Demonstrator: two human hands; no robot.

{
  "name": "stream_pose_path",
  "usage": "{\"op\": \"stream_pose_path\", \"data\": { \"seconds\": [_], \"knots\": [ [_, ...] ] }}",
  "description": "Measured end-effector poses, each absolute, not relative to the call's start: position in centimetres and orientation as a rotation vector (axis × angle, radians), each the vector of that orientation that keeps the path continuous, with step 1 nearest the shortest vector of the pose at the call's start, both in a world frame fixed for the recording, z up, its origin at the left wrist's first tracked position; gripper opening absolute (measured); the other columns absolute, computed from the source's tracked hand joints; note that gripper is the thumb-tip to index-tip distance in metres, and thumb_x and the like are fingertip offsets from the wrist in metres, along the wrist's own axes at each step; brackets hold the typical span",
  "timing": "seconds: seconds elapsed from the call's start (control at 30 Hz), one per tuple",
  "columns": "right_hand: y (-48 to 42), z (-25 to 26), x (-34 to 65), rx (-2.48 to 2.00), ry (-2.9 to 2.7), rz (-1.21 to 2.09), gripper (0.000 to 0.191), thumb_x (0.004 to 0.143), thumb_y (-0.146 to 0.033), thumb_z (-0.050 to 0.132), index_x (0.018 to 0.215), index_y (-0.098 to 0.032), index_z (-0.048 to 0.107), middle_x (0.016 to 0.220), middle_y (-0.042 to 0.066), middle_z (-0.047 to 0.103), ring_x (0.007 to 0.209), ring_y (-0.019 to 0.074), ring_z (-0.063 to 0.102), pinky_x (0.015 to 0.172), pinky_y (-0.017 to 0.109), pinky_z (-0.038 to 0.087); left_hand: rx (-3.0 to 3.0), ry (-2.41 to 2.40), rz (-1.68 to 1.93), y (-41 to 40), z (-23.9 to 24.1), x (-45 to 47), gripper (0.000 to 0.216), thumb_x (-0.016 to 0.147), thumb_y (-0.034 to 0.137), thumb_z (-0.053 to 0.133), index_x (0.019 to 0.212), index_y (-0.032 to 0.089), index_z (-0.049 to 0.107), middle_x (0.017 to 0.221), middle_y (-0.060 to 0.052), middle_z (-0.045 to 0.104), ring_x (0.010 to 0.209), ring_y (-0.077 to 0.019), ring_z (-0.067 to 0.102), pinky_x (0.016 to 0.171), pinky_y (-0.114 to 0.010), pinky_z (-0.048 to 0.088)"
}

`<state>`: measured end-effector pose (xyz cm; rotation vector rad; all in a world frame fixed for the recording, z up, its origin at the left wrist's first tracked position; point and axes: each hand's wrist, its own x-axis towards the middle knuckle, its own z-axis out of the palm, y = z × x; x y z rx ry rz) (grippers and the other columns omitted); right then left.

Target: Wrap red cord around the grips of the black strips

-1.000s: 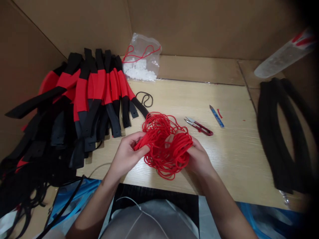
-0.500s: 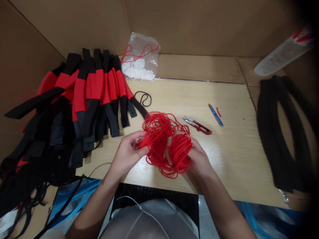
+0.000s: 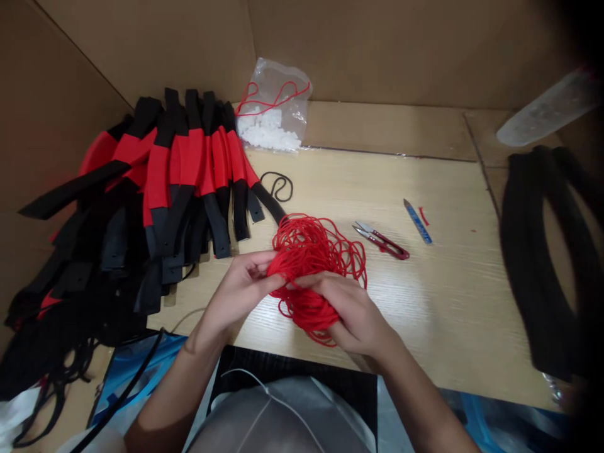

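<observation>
A loose, tangled bundle of red cord (image 3: 314, 248) lies at the front middle of the table, between my two hands. My left hand (image 3: 243, 286) pinches the bundle's left side between thumb and fingers. Over the front of the bundle, my right hand (image 3: 352, 308) is closed on a gathered hank of the cord, its fingertips reaching close to my left thumb. Red-handled thread snips (image 3: 383, 241) lie to the right of the cord, blades apart. Beyond them rests a blue craft-knife-like strip (image 3: 418, 221) beside a short red scrap (image 3: 424, 216).
Black-and-red strap-like pieces (image 3: 189, 163) are heaped on the left. A clear bag of small white pieces (image 3: 271, 123) stands at the back, near a thin black cord loop (image 3: 278, 187). Curved black pieces (image 3: 523, 251) lie at the right, below a translucent tube (image 3: 542, 113). Cardboard walls (image 3: 377, 50) enclose the table.
My right hand has moved from the bundle's right side to over its front, closer to my left hand. My left hand keeps its pinch. The view has shifted slightly.
</observation>
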<state>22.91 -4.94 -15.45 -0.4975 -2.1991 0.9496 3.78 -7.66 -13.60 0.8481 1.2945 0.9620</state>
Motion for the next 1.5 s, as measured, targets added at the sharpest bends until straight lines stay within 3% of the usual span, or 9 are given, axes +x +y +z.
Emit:
{"op": "stream_pose_path", "data": {
  "seconds": [0.2, 0.33, 0.5, 0.67, 0.8, 0.97, 1.1, 1.2, 1.5],
  "knots": [
    [-5.0, -16.0, 22.6, -0.441, -2.286, 0.602, 0.02, 0.084, -0.006, 0.043, 0.092, -0.017, 0.057, 0.107, 0.017, 0.073, 0.089, 0.0236, 0.069, 0.081, 0.041, 0.055, 0.949, 1.377, 0.977, -7.7, -13.3, 3.5, 0.01, 0.072, 0.016, 0.067, 0.078, 0.014, 0.074, 0.069, 0.0, 0.07, 0.063, -0.0113, 0.06, 0.059, -0.02, 0.046],
    [-5.0, -16.1, 22.4, -0.441, -2.387, 0.491, 0.02, 0.088, -0.007, 0.042, 0.088, -0.018, 0.059, 0.108, 0.016, 0.073, 0.08, 0.0224, 0.067, 0.077, 0.04, 0.053, 1.035, 1.414, 0.942, -7.6, -13.2, 3.5, 0.011, 0.071, 0.014, 0.064, 0.075, 0.014, 0.075, 0.068, 0.0, 0.07, 0.062, -0.0123, 0.06, 0.057, -0.021, 0.048],
    [-4.9, -16.1, 22.1, -0.441, -2.437, 0.394, 0.022, 0.089, -0.009, 0.041, 0.083, -0.019, 0.059, 0.099, 0.012, 0.073, 0.073, 0.0203, 0.062, 0.073, 0.037, 0.051, 1.019, 1.454, 0.944, -7.7, -13.1, 4.0, 0.012, 0.07, 0.015, 0.066, 0.078, 0.014, 0.075, 0.072, -0.001, 0.071, 0.063, -0.0129, 0.063, 0.056, -0.02, 0.05],
    [-4.6, -16.4, 23.2, -0.487, -2.321, 0.364, 0.018, 0.081, -0.006, 0.043, 0.084, -0.021, 0.054, 0.08, 0.01, 0.068, 0.069, 0.022, 0.058, 0.067, 0.035, 0.049, 1.013, 1.662, 1.083, -7.9, -12.4, 3.4, 0.012, 0.068, 0.011, 0.065, 0.077, 0.014, 0.072, 0.068, 0.002, 0.069, 0.058, -0.0099, 0.06, 0.052, -0.017, 0.047],
    [-4.5, -16.3, 24.1, -0.582, -2.169, 0.494, 0.023, 0.075, -0.008, 0.047, 0.09, -0.024, 0.053, 0.077, 0.007, 0.066, 0.068, 0.0226, 0.061, 0.066, 0.035, 0.049, 0.988, 1.746, 1.201, -8.0, -11.6, 1.9, 0.012, 0.07, 0.014, 0.068, 0.081, 0.016, 0.072, 0.066, 0.002, 0.068, 0.057, -0.0093, 0.06, 0.051, -0.016, 0.046],
    [-5.3, -15.8, 24.0, -0.79, -1.952, 0.865, 0.024, 0.081, -0.011, 0.049, 0.097, -0.026, 0.058, 0.091, 0.006, 0.071, 0.081, 0.0227, 0.067, 0.072, 0.035, 0.051, 0.843, 1.494, 1.184, -8.2, -11.5, 1.6, 0.021, 0.061, 0.01, 0.078, 0.08, 0.015, 0.07, 0.07, 0.001, 0.071, 0.063, -0.0103, 0.063, 0.058, -0.017, 0.049],
    [-5.4, -15.7, 23.5, -0.839, -1.562, 1.185, 0.016, 0.087, -0.016, 0.048, 0.09, -0.025, 0.062, 0.089, 0.005, 0.069, 0.085, 0.0219, 0.063, 0.079, 0.035, 0.049, 0.739, 1.409, 1.163, -8.3, -12.1, 1.9, 0.033, 0.056, 0.007, 0.08, 0.087, 0.016, 0.071, 0.073, 0.001, 0.072, 0.066, -0.0107, 0.064, 0.063, -0.018, 0.051],
    [-4.9, -15.5, 23.1, -0.821, -1.319, 1.302, 0.018, 0.087, -0.019, 0.049, 0.085, -0.022, 0.066, 0.084, 0.005, 0.065, 0.085, 0.0212, 0.059, 0.082, 0.035, 0.047, 0.779, 1.399, 1.18, -8.4, -12.5, 2.0, 0.023, 0.061, 0.008, 0.077, 0.083, 0.016, 0.071, 0.075, 0.001, 0.072, 0.068, -0.0094, 0.064, 0.065, -0.018, 0.051],
    [-3.1, -15.2, 23.8, -0.753, -0.895, 1.517, 0.018, 0.09, -0.033, 0.05, 0.078, -0.03, 0.063, 0.082, 0.003, 0.052, 0.069, 0.0169, 0.049, 0.061, 0.029, 0.045, 0.688, 1.472, 1.236, -8.1, -12.8, 2.9, 0.032, 0.054, 0.006, 0.082, 0.083, 0.016, 0.074, 0.071, 0.002, 0.072, 0.062, -0.0085, 0.062, 0.058, -0.016, 0.05]
  ]
}}
